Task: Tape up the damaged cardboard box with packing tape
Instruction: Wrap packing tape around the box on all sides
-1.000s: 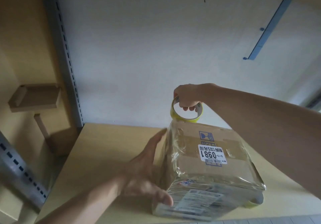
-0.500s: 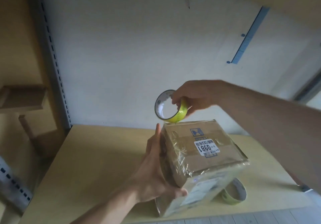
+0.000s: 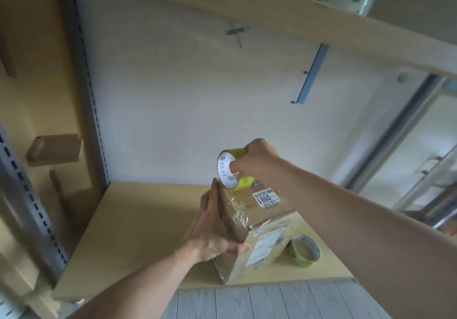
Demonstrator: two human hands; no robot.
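**Cardboard box on wooden shelf**

Left hand pressed flat on its left side, fingers straight. Right hand grips tape roll (finger through the core) at the far top edge. Second roll lies beside box.

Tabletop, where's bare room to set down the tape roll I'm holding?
Bare: the wide tabletop stretch left of the cardboard box, back to the wall. Crowded: right of the box, where the spare tape roll lies close beside it.
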